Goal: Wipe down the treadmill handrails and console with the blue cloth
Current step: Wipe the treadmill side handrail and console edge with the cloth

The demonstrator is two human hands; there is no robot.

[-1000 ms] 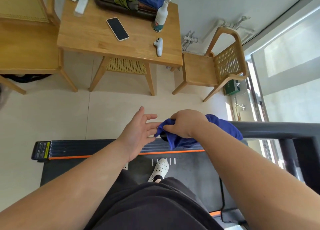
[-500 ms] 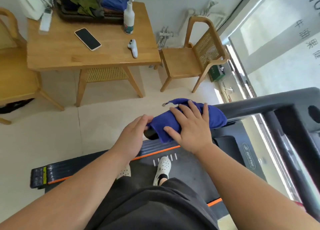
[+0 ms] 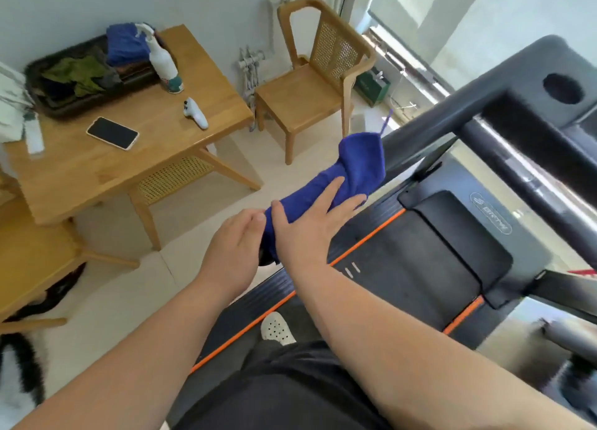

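Note:
The blue cloth (image 3: 349, 174) is draped over the near end of the dark grey treadmill handrail (image 3: 429, 122). My right hand (image 3: 310, 219) lies on top of it with straight fingers and presses the cloth onto the rail. My left hand (image 3: 235, 242) is at the rail's tip, fingers curled round the cloth's lower end. A little of the rail's black end shows under the cloth. The handrail runs up and right to the console (image 3: 555, 90), which has a round hole. Below lies the treadmill deck (image 3: 403, 268) with orange trim.
To the left stands a wooden table (image 3: 97, 171) with a phone (image 3: 112, 133), a spray bottle (image 3: 164, 64), a white controller (image 3: 195, 112) and a dark tray of cloths (image 3: 64, 103). A wooden chair (image 3: 310, 90) stands beyond the rail. My white shoe (image 3: 276, 331) is on the belt.
My right hand went from gripping the bunched cloth to lying flat on it, and the cloth now stretches further up the rail. My left hand closed on the cloth's end.

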